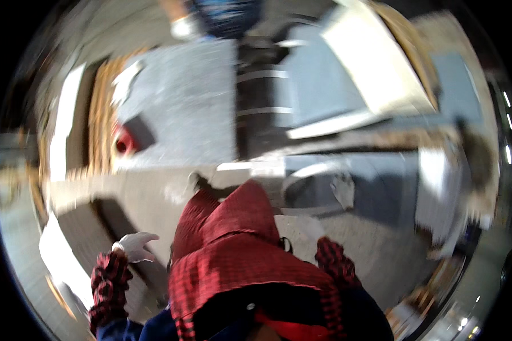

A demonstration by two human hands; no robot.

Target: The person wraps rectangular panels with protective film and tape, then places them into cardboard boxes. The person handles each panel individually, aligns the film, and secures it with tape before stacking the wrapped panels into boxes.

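The picture is blurred by motion. My left hand (pixel 135 245), in a white glove with a red plaid sleeve, hangs at the lower left with fingers apart and nothing in it, above a dark grey slab (pixel 88 238). My right hand (pixel 312 227), also gloved in white, shows only partly beyond its plaid sleeve near a grey surface; its fingers are too blurred to read. A red plaid hooded garment (pixel 233 250) fills the lower middle between my arms.
A large grey slab (pixel 182 102) lies ahead on the left with a red object (pixel 124 142) at its corner. A white glove-like shape (pixel 342 188) rests on a grey surface at the right. White boards (pixel 370 57) lean at the upper right. Another person (pixel 222 17) stands at the top.
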